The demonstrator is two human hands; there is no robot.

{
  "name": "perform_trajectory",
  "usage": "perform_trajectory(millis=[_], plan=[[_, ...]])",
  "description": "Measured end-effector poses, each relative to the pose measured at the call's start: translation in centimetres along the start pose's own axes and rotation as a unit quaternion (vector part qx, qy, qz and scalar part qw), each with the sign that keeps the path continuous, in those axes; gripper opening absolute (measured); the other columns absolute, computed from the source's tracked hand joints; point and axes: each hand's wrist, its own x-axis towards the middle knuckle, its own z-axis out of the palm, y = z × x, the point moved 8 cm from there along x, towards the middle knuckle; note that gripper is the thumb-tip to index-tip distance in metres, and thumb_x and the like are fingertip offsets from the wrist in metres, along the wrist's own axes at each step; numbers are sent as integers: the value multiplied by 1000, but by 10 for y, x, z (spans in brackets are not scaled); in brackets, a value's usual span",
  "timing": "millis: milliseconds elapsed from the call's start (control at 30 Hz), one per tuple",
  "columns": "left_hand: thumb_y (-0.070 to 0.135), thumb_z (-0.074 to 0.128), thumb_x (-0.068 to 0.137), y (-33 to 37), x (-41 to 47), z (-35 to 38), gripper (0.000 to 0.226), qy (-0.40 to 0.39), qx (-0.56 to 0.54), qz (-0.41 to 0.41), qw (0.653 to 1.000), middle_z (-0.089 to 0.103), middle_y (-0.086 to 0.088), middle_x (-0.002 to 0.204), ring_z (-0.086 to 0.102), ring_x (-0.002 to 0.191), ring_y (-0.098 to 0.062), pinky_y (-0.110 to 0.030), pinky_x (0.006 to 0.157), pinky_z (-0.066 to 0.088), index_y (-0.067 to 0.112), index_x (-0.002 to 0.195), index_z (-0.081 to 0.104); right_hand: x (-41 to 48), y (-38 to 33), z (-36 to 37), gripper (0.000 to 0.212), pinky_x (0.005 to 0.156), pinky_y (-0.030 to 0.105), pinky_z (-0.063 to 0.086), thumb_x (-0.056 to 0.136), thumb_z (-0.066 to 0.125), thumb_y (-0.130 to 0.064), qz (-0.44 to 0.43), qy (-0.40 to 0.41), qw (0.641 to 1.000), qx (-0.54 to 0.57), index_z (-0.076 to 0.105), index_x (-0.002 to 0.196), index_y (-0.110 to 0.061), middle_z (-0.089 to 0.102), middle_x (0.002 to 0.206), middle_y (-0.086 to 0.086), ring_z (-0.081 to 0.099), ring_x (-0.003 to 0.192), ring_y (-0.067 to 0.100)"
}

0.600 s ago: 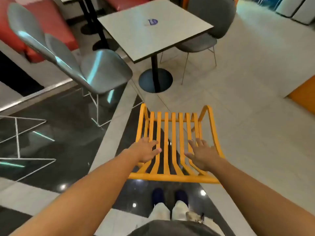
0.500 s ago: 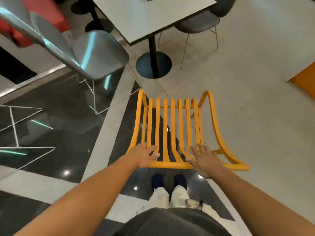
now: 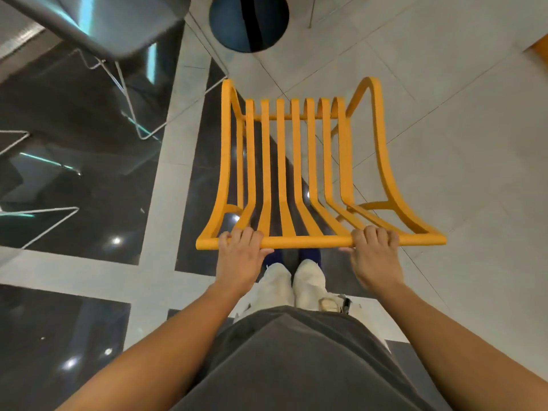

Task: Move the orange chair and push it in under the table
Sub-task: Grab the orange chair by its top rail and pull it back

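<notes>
The orange chair (image 3: 284, 161) with a slatted seat and back stands right in front of me, seen from above. Its top back rail runs across the middle of the view. My left hand (image 3: 240, 256) is closed over the left part of that rail. My right hand (image 3: 375, 256) is closed over the right part. Of the table only the round dark base (image 3: 231, 22) and its post show, at the top edge beyond the chair. The tabletop is out of view.
A grey shell chair (image 3: 118, 22) on thin white wire legs stands at the upper left, close to the table base. The floor is pale tile on the right and glossy black panels on the left. An orange surface (image 3: 541, 50) shows at the right edge.
Both hands went from flat and open over the chair's back to closed around its top rail. The view tilted down, so the tabletop left the frame.
</notes>
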Motion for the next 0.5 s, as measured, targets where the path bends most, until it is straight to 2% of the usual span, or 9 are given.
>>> perform_trajectory(millis=[200, 500], plan=[[53, 38, 91, -15, 27, 1, 44, 37, 4, 11, 999, 61, -7, 92, 52, 88, -27, -47, 82, 42, 15, 107, 52, 26, 2, -4, 34, 90, 57, 38, 96, 43, -42, 0, 77, 997, 22, 53, 103, -10, 57, 94, 15, 50, 90, 36], [51, 42, 94, -35, 110, -16, 40, 38, 6, 31, 999, 62, -6, 94, 53, 88, -27, -47, 83, 42, 15, 102, 58, 100, 10, -35, 52, 91, 53, 33, 96, 28, -53, 2, 73, 997, 38, 55, 101, -9, 58, 96, 15, 50, 94, 36]])
